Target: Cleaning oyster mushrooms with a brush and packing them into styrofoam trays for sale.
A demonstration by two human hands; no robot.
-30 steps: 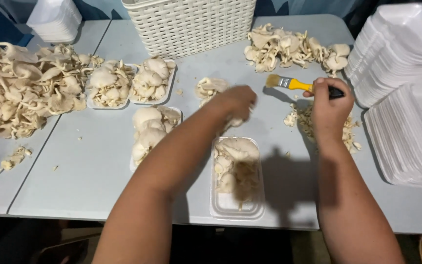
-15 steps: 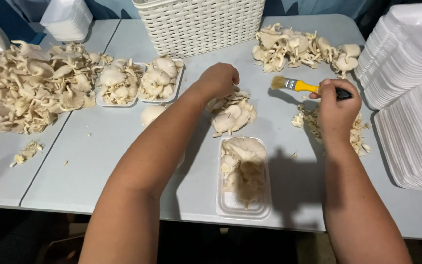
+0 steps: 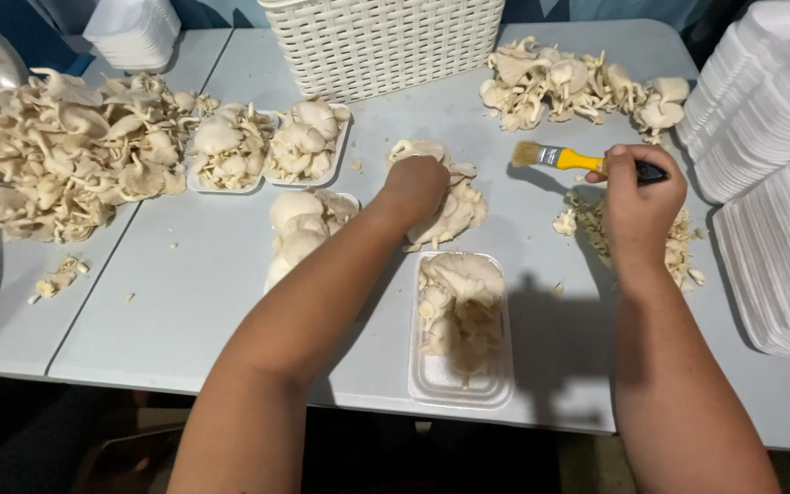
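Sorting step: left hand [image 3: 416, 186] closed over pale oyster-mushroom cluster [image 3: 454, 206] at frame centre, grip apparently shut on it; right hand [image 3: 637, 197] clasping yellow-handled brush [image 3: 567, 159]. Next: lifting cluster toward white foam tray [image 3: 461, 380] below, on grey desk [image 3: 185, 302].

head cam | looks steeply down over table [image 3: 185, 302] | near, arm's length | single view

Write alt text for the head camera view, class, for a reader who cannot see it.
A person's left hand grips a cluster of oyster mushrooms on a grey table, while the right hand holds a yellow-handled brush. A white foam tray of mushrooms sits nearest, with a large mushroom heap left, a white basket behind and stacked empty trays right.
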